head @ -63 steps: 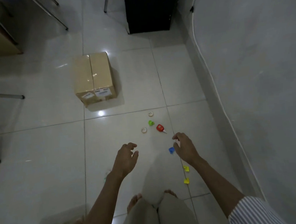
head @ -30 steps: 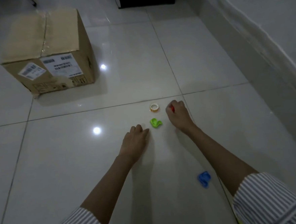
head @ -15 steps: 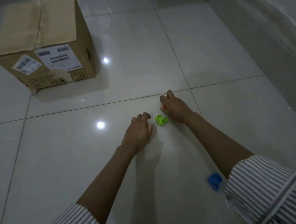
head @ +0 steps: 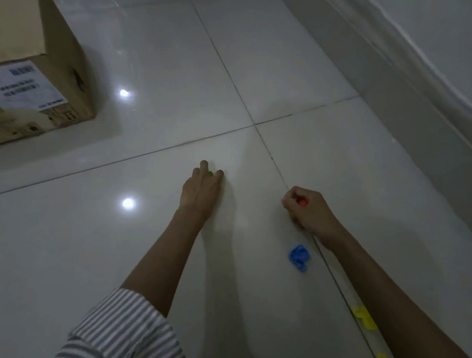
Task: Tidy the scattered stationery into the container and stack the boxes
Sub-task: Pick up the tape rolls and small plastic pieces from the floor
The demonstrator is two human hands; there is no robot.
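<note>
Green piece (head: 210,174) lies under left hand (head: 202,192) fingertips; right hand (head: 308,211) clenches red piece (head: 303,202).

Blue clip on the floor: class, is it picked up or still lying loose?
Lying loose. The blue clip rests on the floor tile, apart from the right hand, whose grip is closed on a red item.

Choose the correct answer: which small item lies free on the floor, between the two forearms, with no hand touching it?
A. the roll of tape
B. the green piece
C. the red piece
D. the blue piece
D: the blue piece lies alone on the tile, while the left hand covers the green piece and the right hand is closed on the red piece.
</note>
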